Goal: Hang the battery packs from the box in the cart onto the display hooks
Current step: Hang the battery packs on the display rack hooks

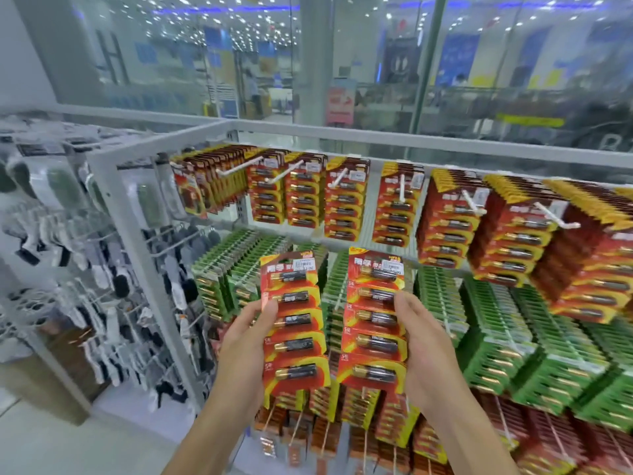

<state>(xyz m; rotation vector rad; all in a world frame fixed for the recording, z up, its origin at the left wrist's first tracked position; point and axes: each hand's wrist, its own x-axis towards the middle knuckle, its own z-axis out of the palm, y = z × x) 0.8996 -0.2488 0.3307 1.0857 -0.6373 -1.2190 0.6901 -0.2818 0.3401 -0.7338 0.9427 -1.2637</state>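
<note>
Head view: left hand point(246, 341) grips one battery pack point(295, 323), right hand point(423, 347) another (hooks point(473, 202) laden).

Socks point(113, 286), black, white and grey: hung in rows on a wire rack point(164, 248) at the left. White metal frame point(137, 255): set upright beside the rack, joined to a top rail. Glass wall point(496, 63): seen behind the rail. Grey pillar point(317, 56) and red sign point(340, 101): seen blurred beyond the glass. Pale floor point(113, 440): shown at lower left.
</note>
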